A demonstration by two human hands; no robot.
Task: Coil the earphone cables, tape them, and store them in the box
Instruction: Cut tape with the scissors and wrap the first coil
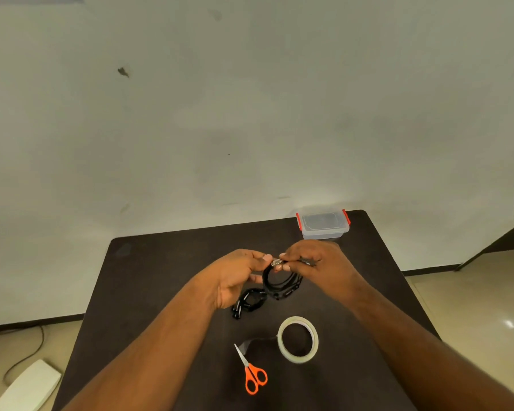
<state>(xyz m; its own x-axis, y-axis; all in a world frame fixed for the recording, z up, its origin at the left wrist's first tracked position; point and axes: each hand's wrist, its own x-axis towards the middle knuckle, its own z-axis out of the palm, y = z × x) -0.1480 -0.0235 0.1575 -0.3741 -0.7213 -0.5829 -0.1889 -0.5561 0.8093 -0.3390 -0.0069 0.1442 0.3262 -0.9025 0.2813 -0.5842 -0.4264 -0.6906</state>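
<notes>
Head view. Left hand (238, 274) and right hand (315, 262) both raised above table (161, 262), each pinching top of black earphone coil (282, 284); pale tape piece (277, 262) sits between fingertips at coil top. Judged: taping of this coil under way, not finished. Second coiled cable (247, 302) lies on table just below hands; whether taped, cannot tell. Tape roll (298, 339) and orange scissors (251, 370) nearer camera. Box (324, 225) at far table edge, lid on, clips red. Storing not yet done.
</notes>
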